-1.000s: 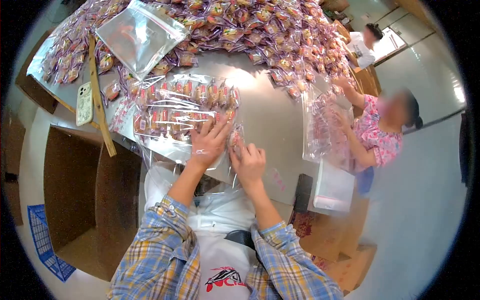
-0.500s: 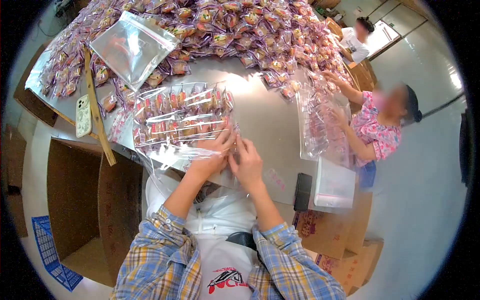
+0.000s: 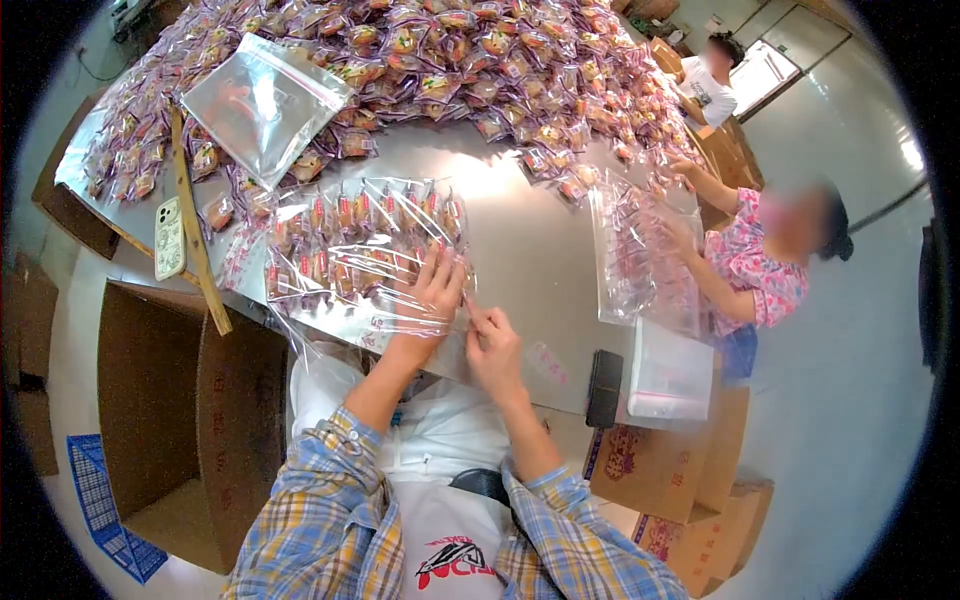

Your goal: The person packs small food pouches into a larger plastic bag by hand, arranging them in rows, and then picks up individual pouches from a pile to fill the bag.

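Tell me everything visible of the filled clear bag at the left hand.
The clear bag looks like thin, glossy plastic, streaked with bright reflections along its creases. It lies flat on the metal-looking table, with loose film reaching past the near edge. Inside sit two rows of small wrapped snacks. The left hand lies spread at its near right part, film apparently over it; the right hand is at its right edge, grip unclear.

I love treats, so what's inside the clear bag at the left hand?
Inside the clear bag are two rows of small wrapped packs. The left hand hides what lies beneath it; glare hides some details.
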Demonstrator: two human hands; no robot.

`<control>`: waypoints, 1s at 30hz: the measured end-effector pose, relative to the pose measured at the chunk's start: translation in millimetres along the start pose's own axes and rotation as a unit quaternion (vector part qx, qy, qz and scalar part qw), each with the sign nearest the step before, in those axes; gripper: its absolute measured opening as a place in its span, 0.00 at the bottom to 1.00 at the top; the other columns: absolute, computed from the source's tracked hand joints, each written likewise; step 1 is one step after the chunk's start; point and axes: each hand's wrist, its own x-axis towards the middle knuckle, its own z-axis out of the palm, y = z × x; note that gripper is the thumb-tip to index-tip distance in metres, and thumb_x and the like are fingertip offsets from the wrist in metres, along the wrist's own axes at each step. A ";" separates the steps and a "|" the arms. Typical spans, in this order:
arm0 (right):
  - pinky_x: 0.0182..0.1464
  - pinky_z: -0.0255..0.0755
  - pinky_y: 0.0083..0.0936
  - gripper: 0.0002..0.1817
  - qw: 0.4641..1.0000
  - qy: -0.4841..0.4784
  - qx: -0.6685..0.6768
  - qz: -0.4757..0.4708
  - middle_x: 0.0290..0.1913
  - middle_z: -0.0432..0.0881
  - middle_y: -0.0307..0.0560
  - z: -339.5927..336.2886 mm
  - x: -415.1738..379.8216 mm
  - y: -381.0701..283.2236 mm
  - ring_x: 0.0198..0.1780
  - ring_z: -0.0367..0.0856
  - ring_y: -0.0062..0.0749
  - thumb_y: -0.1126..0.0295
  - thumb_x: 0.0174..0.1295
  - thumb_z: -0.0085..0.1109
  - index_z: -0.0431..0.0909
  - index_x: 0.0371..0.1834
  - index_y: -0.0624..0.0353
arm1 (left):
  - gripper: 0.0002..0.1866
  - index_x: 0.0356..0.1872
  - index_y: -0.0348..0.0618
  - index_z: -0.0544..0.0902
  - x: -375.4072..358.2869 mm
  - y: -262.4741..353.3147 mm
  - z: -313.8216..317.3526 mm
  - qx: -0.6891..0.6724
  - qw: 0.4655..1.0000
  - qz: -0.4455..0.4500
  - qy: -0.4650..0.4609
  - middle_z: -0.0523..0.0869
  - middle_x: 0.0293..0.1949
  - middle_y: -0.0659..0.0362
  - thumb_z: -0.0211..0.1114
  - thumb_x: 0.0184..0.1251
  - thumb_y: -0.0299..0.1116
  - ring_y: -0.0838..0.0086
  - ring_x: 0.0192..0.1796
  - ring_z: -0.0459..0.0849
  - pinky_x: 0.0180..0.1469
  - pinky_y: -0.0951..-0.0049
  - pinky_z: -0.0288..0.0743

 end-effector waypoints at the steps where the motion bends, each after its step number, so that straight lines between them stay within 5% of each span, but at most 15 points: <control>1: 0.40 0.80 0.38 0.26 1.000 0.007 0.006 0.004 0.41 0.83 0.56 3.5 -3.1 -1.3 0.37 0.86 0.49 0.81 0.62 0.63 0.85 0.65 0.55 | 0.25 0.66 0.49 0.82 1.7 0.5 -1.9 0.017 1.000 0.004 -0.005 0.84 0.66 0.52 0.63 0.67 0.36 0.57 0.78 0.74 0.74 0.35 0.60; 3: 0.40 0.80 0.34 0.26 1.000 0.010 0.004 0.006 0.40 0.83 0.54 5.3 -5.7 -3.8 0.36 0.85 0.44 0.83 0.62 0.63 0.85 0.65 0.55 | 0.25 0.67 0.46 0.82 8.7 0.1 -0.2 0.061 0.998 0.010 0.006 0.84 0.64 0.50 0.63 0.68 0.36 0.55 0.75 0.77 0.75 0.33 0.61; 5: 0.41 0.79 0.27 0.26 1.000 -0.001 -0.012 0.005 0.39 0.82 0.49 1.0 -10.2 -9.5 0.35 0.83 0.33 0.85 0.63 0.62 0.85 0.66 0.56 | 0.27 0.68 0.41 0.80 22.5 -5.1 6.2 0.069 0.997 0.006 0.027 0.86 0.60 0.50 0.63 0.68 0.35 0.55 0.68 0.82 0.72 0.42 0.67; 8: 0.40 0.78 0.25 0.26 1.000 0.013 0.015 0.017 0.39 0.83 0.49 4.4 -11.8 -10.1 0.34 0.82 0.32 0.86 0.63 0.62 0.86 0.65 0.57 | 0.28 0.69 0.39 0.79 27.5 -2.1 -1.3 0.110 0.994 0.012 0.017 0.87 0.56 0.51 0.62 0.69 0.34 0.58 0.64 0.83 0.68 0.50 0.71; 14: 0.40 0.78 0.25 0.23 0.999 0.042 0.021 -0.008 0.39 0.84 0.49 5.0 -14.0 -8.6 0.34 0.83 0.33 0.87 0.63 0.62 0.88 0.61 0.58 | 0.27 0.67 0.38 0.80 32.9 -4.2 3.8 0.110 0.994 0.002 0.003 0.86 0.50 0.55 0.62 0.67 0.33 0.61 0.61 0.85 0.65 0.52 0.73; 16: 0.44 0.82 0.32 0.22 0.999 0.041 0.015 0.004 0.45 0.87 0.52 2.6 -15.2 -11.5 0.41 0.88 0.42 0.85 0.62 0.63 0.89 0.58 0.58 | 0.26 0.66 0.38 0.81 37.3 -2.4 -1.1 0.100 0.995 -0.012 -0.027 0.86 0.49 0.57 0.63 0.66 0.32 0.63 0.60 0.85 0.63 0.52 0.74; 17: 0.47 0.84 0.35 0.21 0.999 0.043 0.012 0.008 0.48 0.88 0.53 1.1 -14.8 -12.9 0.45 0.90 0.46 0.84 0.61 0.63 0.89 0.56 0.57 | 0.18 0.56 0.43 0.86 38.2 -2.0 -5.7 0.097 0.995 -0.008 0.020 0.86 0.42 0.60 0.64 0.66 0.34 0.66 0.56 0.86 0.60 0.57 0.73; 20: 0.47 0.85 0.35 0.20 0.999 0.034 -0.009 0.007 0.48 0.89 0.52 -3.3 -14.8 -14.0 0.45 0.90 0.46 0.84 0.61 0.65 0.90 0.55 0.57 | 0.18 0.55 0.43 0.86 38.4 -5.1 -5.7 0.062 0.996 0.008 0.059 0.86 0.41 0.60 0.65 0.65 0.34 0.68 0.53 0.86 0.61 0.55 0.72; 21: 0.47 0.85 0.35 0.19 0.999 0.035 -0.011 0.001 0.48 0.89 0.52 -3.9 -13.8 -15.1 0.45 0.90 0.46 0.83 0.60 0.65 0.90 0.54 0.57 | 0.26 0.64 0.42 0.83 37.5 -5.1 -8.4 0.048 0.999 -0.012 -0.014 0.87 0.46 0.58 0.69 0.64 0.38 0.65 0.58 0.85 0.65 0.52 0.72; 24: 0.48 0.85 0.35 0.17 0.999 0.040 -0.013 -0.006 0.47 0.89 0.52 -5.7 -15.3 -16.2 0.44 0.90 0.47 0.83 0.60 0.65 0.91 0.52 0.56 | 0.27 0.64 0.43 0.83 34.6 -12.0 2.7 0.036 0.999 0.010 -0.002 0.88 0.46 0.58 0.70 0.64 0.40 0.64 0.57 0.85 0.65 0.51 0.72; 30: 0.48 0.85 0.37 0.18 1.000 0.018 -0.019 -0.012 0.49 0.89 0.53 -2.1 -20.0 -9.9 0.45 0.90 0.48 0.82 0.59 0.66 0.90 0.51 0.57 | 0.28 0.68 0.42 0.81 20.3 -6.6 -1.4 0.093 0.995 0.026 -0.016 0.87 0.62 0.52 0.66 0.68 0.39 0.59 0.71 0.80 0.75 0.46 0.63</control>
